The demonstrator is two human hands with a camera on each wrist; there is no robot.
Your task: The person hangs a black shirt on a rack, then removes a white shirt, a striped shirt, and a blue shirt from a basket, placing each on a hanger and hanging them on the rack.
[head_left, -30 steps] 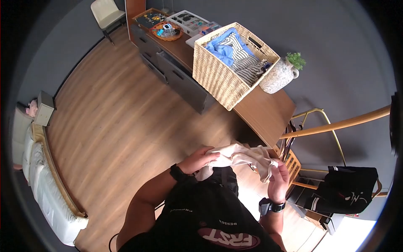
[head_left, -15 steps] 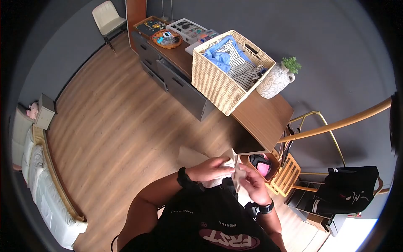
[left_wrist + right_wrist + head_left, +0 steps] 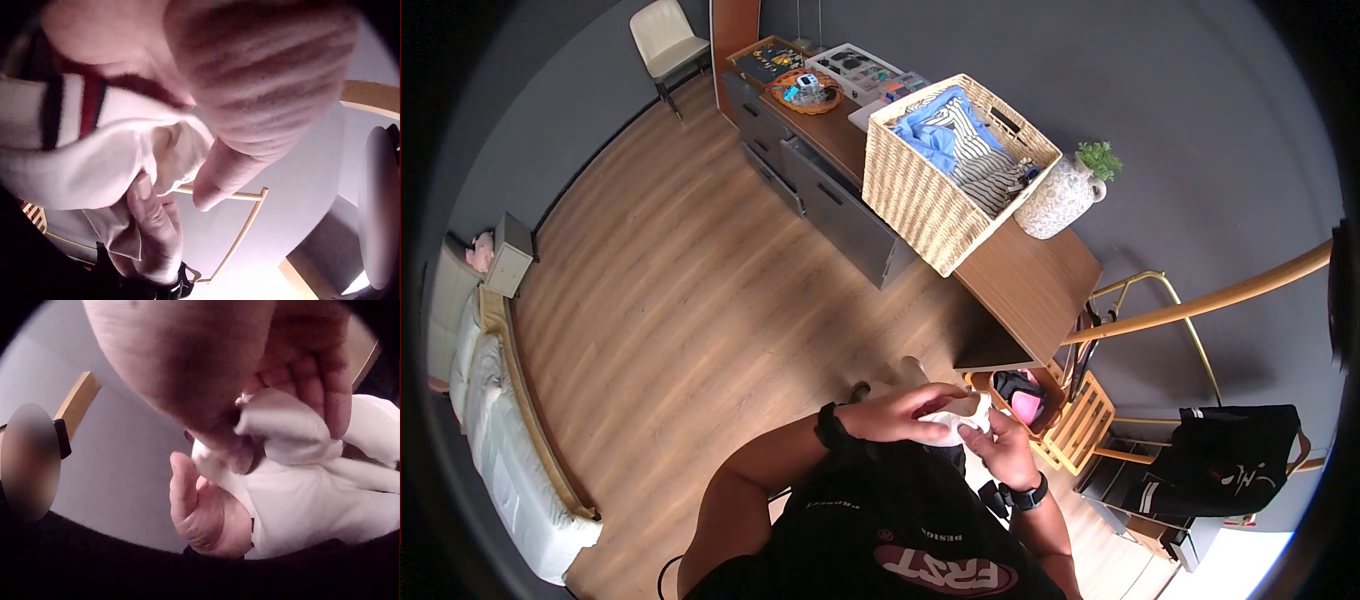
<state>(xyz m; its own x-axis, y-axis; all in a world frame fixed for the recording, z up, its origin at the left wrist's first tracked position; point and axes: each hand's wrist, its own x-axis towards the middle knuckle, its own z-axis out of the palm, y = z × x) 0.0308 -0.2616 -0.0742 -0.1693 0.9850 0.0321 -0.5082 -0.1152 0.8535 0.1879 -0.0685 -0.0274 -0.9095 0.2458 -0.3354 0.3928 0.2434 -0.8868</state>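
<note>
1. Off-white cloth (image 3: 956,424) is up in both hands, in front of the person's black shirt (image 3: 870,515), well apart from the basket (image 3: 920,195).
2. Change: hands are closer together; the cloth has gone from a long, drawn-out spread to a compact bundle, its rim now showing as a loop between them.
3. Left hand (image 3: 885,418): reaches over the cloth and grips it, the cloth running between its digits. One digit stretches straight, clear of the fabric, in the left wrist view. Which fingers bear the load is partly hidden.
4. Right hand (image 3: 1008,452): pinches the rim, thumb pressed on the near side. Right wrist view shows a rolled fold (image 3: 284,428) caught by the thumb and fingers.
5. Stripes (image 3: 89,106), dark, white and red, cross the cloth beside the left hand. Fabric looks soft and thin; judged likely to slump if either grip loosens.
6. Meaning, as judged: handling has narrowed from the full length to the rim. Risk noted: the fold may slip or twist out of line.
7. Surroundings: basket on the cabinet (image 3: 1040,290), holding blue cloth (image 3: 930,140) and striped fabric (image 3: 990,180); vase (image 3: 1052,207) just beside it.
</note>
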